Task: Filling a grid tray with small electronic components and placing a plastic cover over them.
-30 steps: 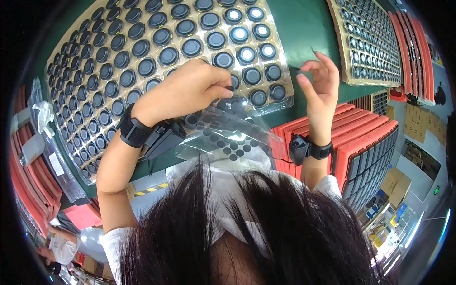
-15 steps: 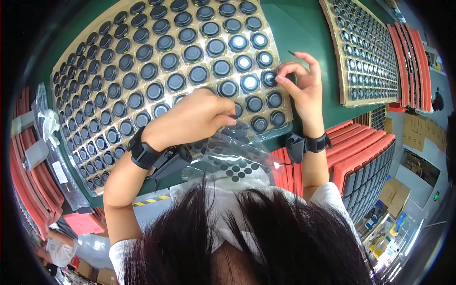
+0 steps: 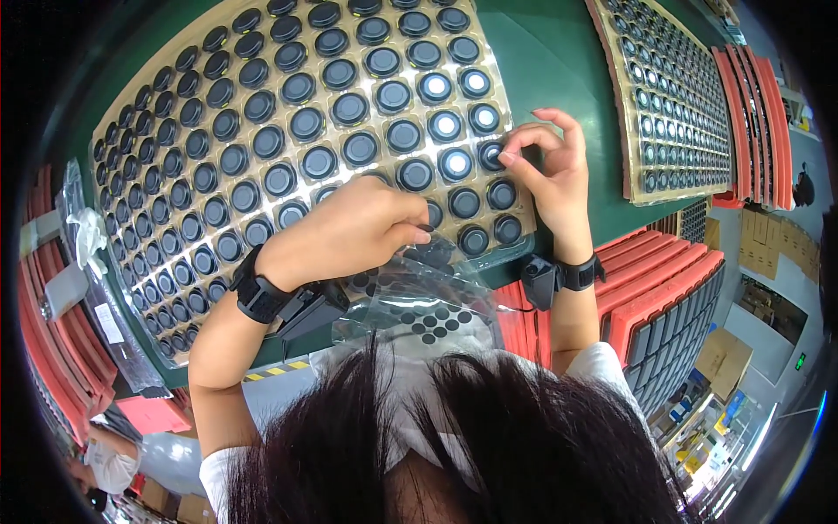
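Note:
A large clear plastic tray (image 3: 515,205) lies before me, filled with rows of round black parts (image 3: 319,162). Near its right edge, several of them show bright white faces (image 3: 455,163). My left hand (image 3: 362,223) hovers over the tray's near edge, thumb and forefinger pinched on a clear plastic sheet (image 3: 393,301) dotted with black round stickers (image 3: 428,325). The sheet hangs toward my chest. At the right edge, my right hand (image 3: 554,166) has thumb and forefinger close together at the rim of one round part (image 3: 491,155); whatever they pinch is too small to make out.
Another filled tray (image 3: 676,113) stands at the far right of the green table (image 3: 559,52). Red foam trays (image 3: 655,271) are stacked at the near right, more red ones (image 3: 57,323) at the left. A person (image 3: 113,458) is at the lower left.
The whole view has shifted slightly. My right thumb and forefinger have come closer to the round part; the thin dark sliver by its raised finger is no longer plain. My left hand keeps its pinch.

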Demonstrator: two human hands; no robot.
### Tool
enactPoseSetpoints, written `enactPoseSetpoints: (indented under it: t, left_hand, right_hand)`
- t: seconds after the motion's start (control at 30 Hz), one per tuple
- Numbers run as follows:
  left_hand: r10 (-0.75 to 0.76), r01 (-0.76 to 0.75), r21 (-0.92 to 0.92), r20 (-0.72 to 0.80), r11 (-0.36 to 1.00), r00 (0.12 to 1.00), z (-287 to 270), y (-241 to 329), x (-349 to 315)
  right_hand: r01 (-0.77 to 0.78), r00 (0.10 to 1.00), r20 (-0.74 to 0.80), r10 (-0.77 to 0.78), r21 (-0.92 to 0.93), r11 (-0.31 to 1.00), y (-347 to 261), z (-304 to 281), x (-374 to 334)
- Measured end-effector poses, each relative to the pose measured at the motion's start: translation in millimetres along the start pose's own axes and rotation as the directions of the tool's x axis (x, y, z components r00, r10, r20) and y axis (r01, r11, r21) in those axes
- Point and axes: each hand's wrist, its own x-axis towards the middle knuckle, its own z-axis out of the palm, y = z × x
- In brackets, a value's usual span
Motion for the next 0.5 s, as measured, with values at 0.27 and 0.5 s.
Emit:
enactPoseSetpoints:
  t: [0.27,0.5]
  left_hand:
    - [-0.019,0.019,0.002,0.018,1.0,1.0,-1.3,1.5,0.6]
    - [0.001,-0.001,0.007,0.004,1.0,1.0,0.6,-2.3,0.5]
  right_hand:
    - [0.031,0.999,0.026,-0.025,-0.289,0.957,-3.8,0.2,-0.9]
    - [0.097,0.983,-0.115,-0.143,-0.334,0.938,-5.5,6.1,4.1]
